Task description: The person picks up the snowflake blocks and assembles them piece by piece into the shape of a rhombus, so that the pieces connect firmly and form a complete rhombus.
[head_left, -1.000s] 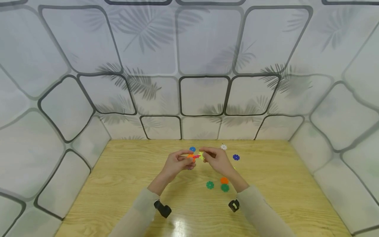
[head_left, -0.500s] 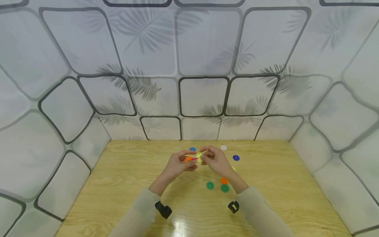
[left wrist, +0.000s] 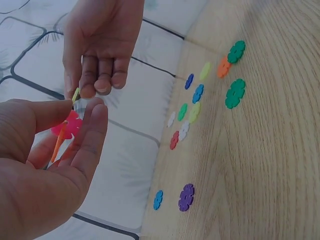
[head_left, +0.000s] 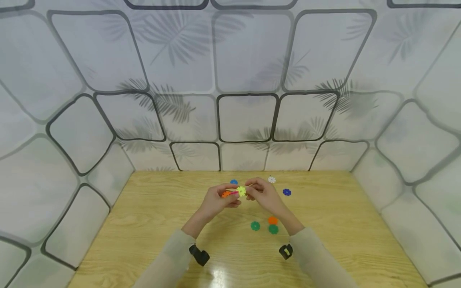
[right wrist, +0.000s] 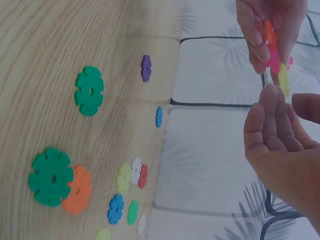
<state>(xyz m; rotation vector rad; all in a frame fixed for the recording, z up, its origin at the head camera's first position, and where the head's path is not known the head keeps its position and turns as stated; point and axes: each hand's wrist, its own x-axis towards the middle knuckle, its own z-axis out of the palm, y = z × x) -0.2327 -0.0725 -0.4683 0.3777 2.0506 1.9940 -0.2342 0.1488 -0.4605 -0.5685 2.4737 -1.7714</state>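
**Three held up, thirteen lying below**

Two hands meet above the table [head_left: 162, 240]. The left hand [head_left: 214, 200] has its fingers clamped on three flower-shaped pieces, one of each colour: an orange piece [head_left: 225, 194], a pink piece [left wrist: 74, 123] and a yellow piece [head_left: 241, 191] at the thumb tip. The right hand [head_left: 265, 194] has its fingertips right beside the yellow piece; whether they pinch it, I cannot tell.

Thirteen flat discs lie on the table in the left wrist view: two dark green discs [left wrist: 235, 93], two yellow discs [left wrist: 195, 112], two blue discs [left wrist: 198, 93], two white discs [left wrist: 184, 131], and one each of a navy disc [left wrist: 189, 81], light green disc [left wrist: 182, 112], red disc [left wrist: 174, 140], purple disc [left wrist: 186, 197] and orange disc [left wrist: 223, 68], the last touching a dark green one.
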